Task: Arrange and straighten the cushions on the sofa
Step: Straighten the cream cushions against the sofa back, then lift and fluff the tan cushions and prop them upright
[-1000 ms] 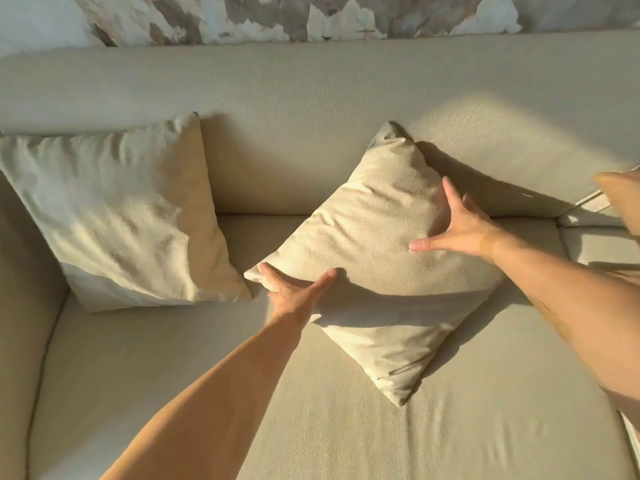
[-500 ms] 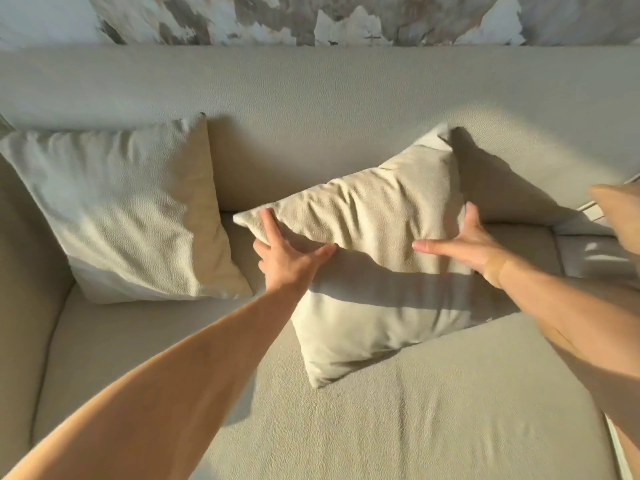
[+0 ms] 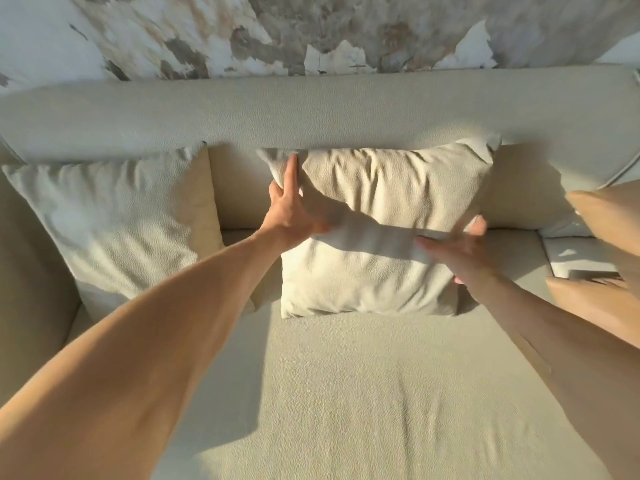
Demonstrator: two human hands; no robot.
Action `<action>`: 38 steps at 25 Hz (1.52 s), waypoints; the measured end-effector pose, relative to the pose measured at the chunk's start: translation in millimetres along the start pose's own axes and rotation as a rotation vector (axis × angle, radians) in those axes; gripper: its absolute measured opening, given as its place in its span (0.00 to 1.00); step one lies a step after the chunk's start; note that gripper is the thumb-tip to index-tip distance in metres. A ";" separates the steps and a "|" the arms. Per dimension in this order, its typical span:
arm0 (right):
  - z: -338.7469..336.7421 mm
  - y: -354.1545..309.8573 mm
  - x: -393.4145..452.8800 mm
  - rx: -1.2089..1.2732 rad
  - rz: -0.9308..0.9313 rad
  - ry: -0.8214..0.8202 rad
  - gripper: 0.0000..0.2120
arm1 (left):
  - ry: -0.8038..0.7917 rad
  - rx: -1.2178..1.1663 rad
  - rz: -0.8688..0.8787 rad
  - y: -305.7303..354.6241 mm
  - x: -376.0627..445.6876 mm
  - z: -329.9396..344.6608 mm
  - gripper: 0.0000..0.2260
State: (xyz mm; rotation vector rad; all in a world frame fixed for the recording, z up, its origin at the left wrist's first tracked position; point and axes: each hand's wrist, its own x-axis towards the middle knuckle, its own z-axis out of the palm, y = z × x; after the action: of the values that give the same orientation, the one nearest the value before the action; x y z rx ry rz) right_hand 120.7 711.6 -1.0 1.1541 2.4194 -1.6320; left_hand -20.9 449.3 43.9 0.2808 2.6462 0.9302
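A beige middle cushion (image 3: 388, 188) stands square against the backrest (image 3: 311, 116) of the beige sofa, its bottom edge on the seat (image 3: 381, 393). My left hand (image 3: 291, 213) grips its upper left edge, with one finger pointing up along the side. At the cushion's lower right edge is my right hand (image 3: 457, 251), thumb on the front, fingers wrapped round the side. A second beige cushion (image 3: 114, 220) leans in the sofa's left corner, slightly tilted, apart from the middle one.
Tan cushions (image 3: 609, 230) poke in at the right edge, over a second seat section. The sofa's left arm (image 3: 27, 271) borders the corner cushion. A mottled wall (image 3: 207, 36) rises behind the backrest. Low sunlight throws arm shadows across the seat.
The middle cushion has turned from standing on one corner to sitting square and upright against the backrest. Both hands rode along on its sides, the left one moving up.
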 end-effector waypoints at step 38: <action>-386.1 -46.5 -309.7 -0.806 -0.210 0.269 0.43 | 0.001 0.229 0.355 300.7 -313.9 -16.7 0.45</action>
State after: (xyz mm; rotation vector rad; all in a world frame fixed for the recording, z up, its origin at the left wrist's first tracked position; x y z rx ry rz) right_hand 466.9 837.8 332.8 1.0168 2.9648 -0.3859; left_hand 288.0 580.8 320.4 0.8261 2.7556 0.7183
